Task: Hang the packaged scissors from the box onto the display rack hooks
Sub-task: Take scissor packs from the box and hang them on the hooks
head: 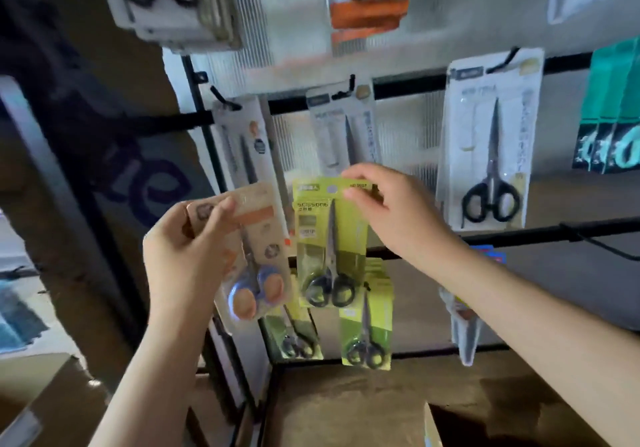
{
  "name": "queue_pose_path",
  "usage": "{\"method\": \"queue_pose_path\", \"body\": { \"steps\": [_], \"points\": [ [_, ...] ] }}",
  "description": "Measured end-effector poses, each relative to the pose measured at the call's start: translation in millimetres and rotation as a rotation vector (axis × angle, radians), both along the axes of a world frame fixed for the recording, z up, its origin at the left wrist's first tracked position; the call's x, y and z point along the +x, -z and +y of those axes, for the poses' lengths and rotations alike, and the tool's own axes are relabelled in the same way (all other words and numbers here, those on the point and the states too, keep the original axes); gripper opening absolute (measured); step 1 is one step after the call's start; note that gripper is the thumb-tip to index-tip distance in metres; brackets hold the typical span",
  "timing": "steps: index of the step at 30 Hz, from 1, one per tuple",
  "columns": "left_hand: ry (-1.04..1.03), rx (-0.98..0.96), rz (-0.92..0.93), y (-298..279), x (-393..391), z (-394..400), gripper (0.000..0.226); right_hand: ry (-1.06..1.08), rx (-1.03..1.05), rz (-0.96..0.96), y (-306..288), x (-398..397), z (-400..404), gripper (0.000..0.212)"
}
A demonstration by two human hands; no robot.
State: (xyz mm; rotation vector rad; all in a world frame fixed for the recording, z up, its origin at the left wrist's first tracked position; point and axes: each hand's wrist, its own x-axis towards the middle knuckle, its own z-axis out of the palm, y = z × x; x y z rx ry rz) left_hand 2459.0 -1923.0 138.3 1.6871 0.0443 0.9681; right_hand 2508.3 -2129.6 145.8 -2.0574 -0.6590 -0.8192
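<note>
Rack (408,86) with hung scissors behind | left hand (183,238) grips tan pack (249,238) | right hand (394,211) pinches green pack (329,238)

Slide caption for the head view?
Right hand holds green scissors pack before rack; left hand holds tan pack.

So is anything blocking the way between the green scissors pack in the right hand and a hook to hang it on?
Nothing visible does. The right hand pinches the green scissors pack by its top edge in open air before the rack. Green packs already hang below it; which hook it is headed for cannot be told.
</note>
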Motion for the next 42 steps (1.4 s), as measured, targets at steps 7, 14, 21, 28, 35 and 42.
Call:
{"method": "queue_pose_path", "body": {
  "steps": [7, 14, 21, 28, 35, 42],
  "points": [
    [-0.108, 0.067, -0.082, -14, 0, 46, 0.013, -0.082, 0.092, -0.039, -40, 14, 48, 0.020],
    [-0.191, 0.167, -0.032, 20, 2, 62, 0.014, -0.096, -0.084, 0.193, 33, 19, 70, 0.022],
    [-0.207, 0.186, 0.053, 64, -3, 69, 0.010, -0.127, -0.118, 0.318, 95, 31, 101, 0.023],
    [-0.165, 0.270, 0.049, 84, -4, 69, 0.007, -0.095, -0.104, 0.360, 119, 39, 116, 0.021],
    [-0.183, 0.314, 0.102, 98, -3, 71, 0.006, -0.026, -0.105, 0.346, 138, 42, 117, 0.025],
    [-0.196, 0.362, 0.131, 104, 0, 70, 0.006, 0.059, -0.118, 0.332, 143, 63, 125, 0.027]
  ]
}}
